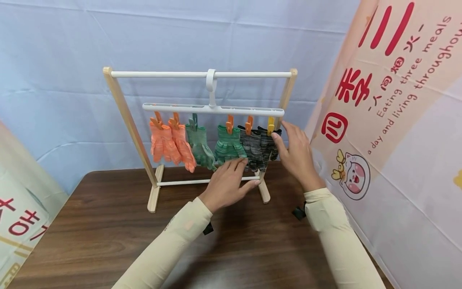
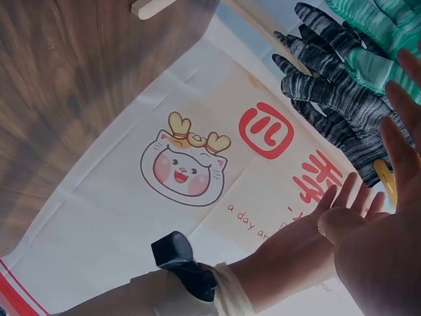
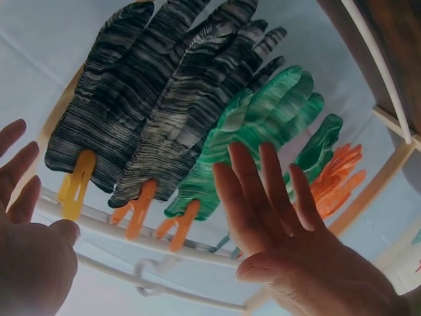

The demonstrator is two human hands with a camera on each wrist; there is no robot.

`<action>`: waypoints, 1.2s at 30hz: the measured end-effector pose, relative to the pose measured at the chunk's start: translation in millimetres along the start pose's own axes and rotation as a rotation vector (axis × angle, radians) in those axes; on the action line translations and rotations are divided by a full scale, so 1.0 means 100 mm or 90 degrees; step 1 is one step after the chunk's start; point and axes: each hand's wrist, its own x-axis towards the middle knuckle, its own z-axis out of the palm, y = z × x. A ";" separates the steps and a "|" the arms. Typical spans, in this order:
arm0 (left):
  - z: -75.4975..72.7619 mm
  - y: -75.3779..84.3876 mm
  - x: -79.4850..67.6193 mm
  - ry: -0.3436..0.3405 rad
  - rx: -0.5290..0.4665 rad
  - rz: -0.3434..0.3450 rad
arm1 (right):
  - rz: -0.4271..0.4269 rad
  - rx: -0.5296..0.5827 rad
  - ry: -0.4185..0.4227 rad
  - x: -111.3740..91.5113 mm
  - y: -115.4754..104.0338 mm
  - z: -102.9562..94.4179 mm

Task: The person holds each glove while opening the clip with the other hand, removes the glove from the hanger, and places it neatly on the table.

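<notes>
My left hand [image 1: 229,182] is in front of the lower part of the green glove [image 1: 229,142], fingers extended and holding nothing. My right hand [image 1: 297,154] is raised beside the outermost black-grey glove [image 1: 268,142], its thumb near the yellow clothespin [image 1: 271,125]. In the right wrist view that right hand [image 3: 33,257] is beside the yellow clothespin [image 3: 79,184], and the left hand [image 3: 296,243] has its fingers spread close to the green glove. Another black-grey glove [image 1: 251,146], a second green glove [image 1: 198,146] and two orange gloves [image 1: 161,140] also hang from clothespins.
A white hanger bar [image 1: 180,107] carries the clothespins and hooks over the top rod [image 1: 159,74] of a wooden rack [image 1: 126,120]. The rack stands on a brown wooden table [image 1: 108,233]. A printed cloth [image 1: 390,160] hangs at the right, close to the right arm.
</notes>
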 end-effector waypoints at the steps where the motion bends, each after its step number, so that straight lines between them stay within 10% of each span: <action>1: 0.00 0.00 0.01 -0.001 -0.003 0.000 | 0.005 0.008 -0.001 0.02 0.00 0.01; 36: -0.07 0.20 0.19 0.042 -0.108 0.028 | 0.059 0.144 0.006 0.20 -0.07 0.10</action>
